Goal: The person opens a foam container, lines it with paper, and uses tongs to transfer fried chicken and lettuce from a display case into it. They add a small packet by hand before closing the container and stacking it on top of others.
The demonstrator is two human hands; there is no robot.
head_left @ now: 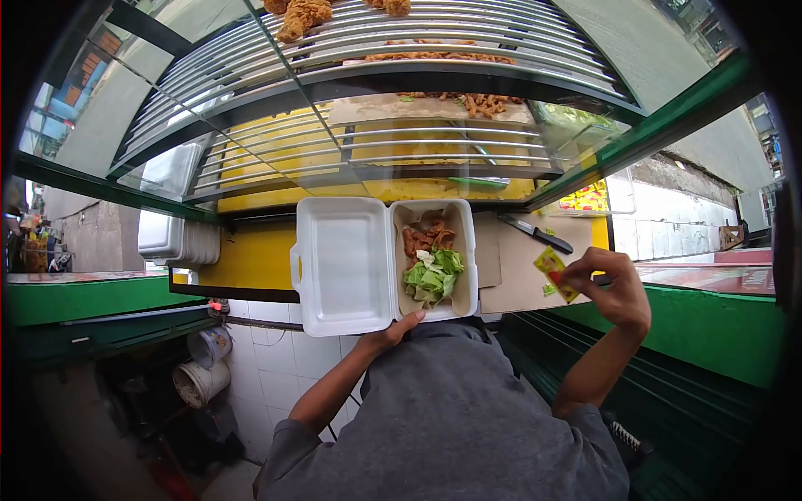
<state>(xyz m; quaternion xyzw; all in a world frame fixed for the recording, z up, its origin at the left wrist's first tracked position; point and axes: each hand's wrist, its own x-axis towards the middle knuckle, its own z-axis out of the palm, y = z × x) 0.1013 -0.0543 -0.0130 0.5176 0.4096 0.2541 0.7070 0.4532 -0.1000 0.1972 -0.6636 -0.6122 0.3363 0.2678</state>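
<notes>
An open white foam takeaway box [345,265] stands in front of me with its lid folded to the left. In its paper-lined right half are brown fried pieces [429,237] and chopped lettuce [433,276]. My left hand [401,327] grips the front edge of that half; the thumb shows on the rim and the other fingers are hidden below. Off to the right of the box, my right hand [612,288] pinches a small yellow and red sauce sachet [555,273] above the cardboard.
A black-handled knife [539,233] and lettuce scraps lie on cardboard [514,282] to the right. Stacked foam boxes [177,240] stand left. Metal racks [401,79] with fried chicken [305,18] rise ahead behind glass. More sachets [583,199] sit at the back right.
</notes>
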